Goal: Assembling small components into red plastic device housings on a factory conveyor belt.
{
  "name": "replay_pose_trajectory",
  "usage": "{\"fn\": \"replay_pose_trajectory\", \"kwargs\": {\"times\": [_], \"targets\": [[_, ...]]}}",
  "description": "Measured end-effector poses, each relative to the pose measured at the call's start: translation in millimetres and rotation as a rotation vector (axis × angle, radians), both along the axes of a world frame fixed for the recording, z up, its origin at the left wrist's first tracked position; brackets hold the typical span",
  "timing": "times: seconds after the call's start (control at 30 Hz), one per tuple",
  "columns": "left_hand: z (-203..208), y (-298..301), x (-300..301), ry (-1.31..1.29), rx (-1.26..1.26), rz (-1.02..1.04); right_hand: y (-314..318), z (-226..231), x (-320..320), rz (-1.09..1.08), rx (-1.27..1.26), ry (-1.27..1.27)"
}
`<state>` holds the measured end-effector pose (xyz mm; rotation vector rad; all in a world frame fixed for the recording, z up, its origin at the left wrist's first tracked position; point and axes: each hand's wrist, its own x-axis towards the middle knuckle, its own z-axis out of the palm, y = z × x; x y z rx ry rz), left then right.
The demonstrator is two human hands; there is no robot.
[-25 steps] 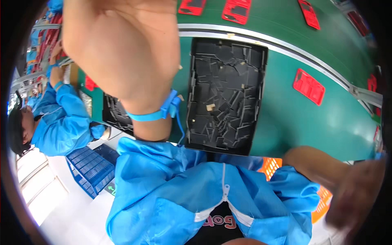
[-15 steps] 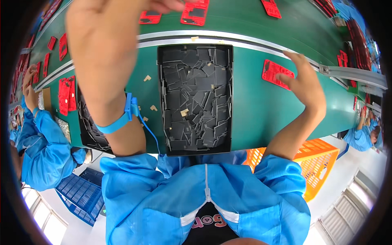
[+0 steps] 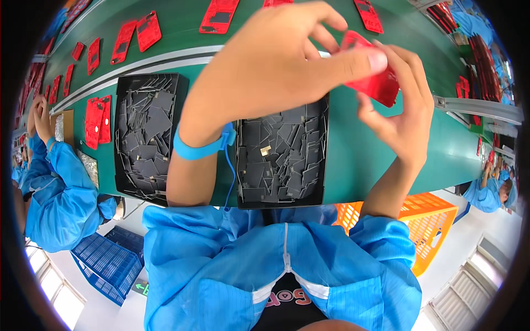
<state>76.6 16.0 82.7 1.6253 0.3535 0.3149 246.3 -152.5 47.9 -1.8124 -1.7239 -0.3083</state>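
A red, phone-shaped plastic shell [image 3: 371, 88] is raised above the green table, tilted. My right hand [image 3: 406, 107] grips it, fingers along its far right side and thumb at its lower left edge. Across its face reaches the thumb of my left hand [image 3: 276, 69]; the other left fingers are spread to the left of the shell, and whether the thumb presses on it is unclear. A blue wrist strap with a cord is on my left wrist. Below my left hand stands a black tray [image 3: 326, 160] of thin dark grey pieces, its upper part covered by the hand.
Another black tray [image 3: 179, 99] of grey pieces stands to the left. Beyond a metal rail [image 3: 193, 53], several red shells [image 3: 220, 15] lie on the green belt. Two red shells [image 3: 98, 121] lie near the left worker [image 3: 61, 193]. An orange crate [image 3: 428, 212] sits below the table at right.
My right hand has lifted the red shell off the table. My left hand has come back from the belt, rightward to the shell. The left tray is now uncovered.
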Motion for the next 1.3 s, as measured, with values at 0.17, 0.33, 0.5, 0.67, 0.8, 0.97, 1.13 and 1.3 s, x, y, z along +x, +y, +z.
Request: {"fn": "replay_pose_trajectory", "kwargs": {"times": [0.17,0.33,0.5,0.67,0.8,0.97,1.13,1.3], "targets": [[-3.4,11.7,-4.5,-0.152,-0.169,0.23,42.1,32.9,-27.9,0.032,0.3,-0.174],[4.0,32.2,-19.2,-0.418,-0.272,0.511,33.1,11.5,-18.8,0.15,-0.102,0.184],[-3.3,23.5,-7.2,-0.42,-0.43,0.395,40.3,-31.4,-33.8,0.222,-0.549,-0.102],[-16.9,17.1,2.4,-0.413,-0.141,0.368,43.5,-28.8,-26.5,0.27,-0.576,-0.025],[-19.9,27.9,0.4,-0.561,-0.426,0.285,48.2,-25.2,-11.9,0.492,-0.516,0.138],[-23.8,29.4,0.3,-0.644,-0.518,0.325,52.0,-1.0,-7.7,0.542,-0.369,0.592],[-20.3,25.0,2.9,-0.603,-0.43,0.39,67.5,37.1,-29.8,0.263,0.141,0.979],[-21.1,13.1,8.1,-0.628,-0.313,0.51,81.8,47.5,-35.8,0.22,0.28,1.068]]}}
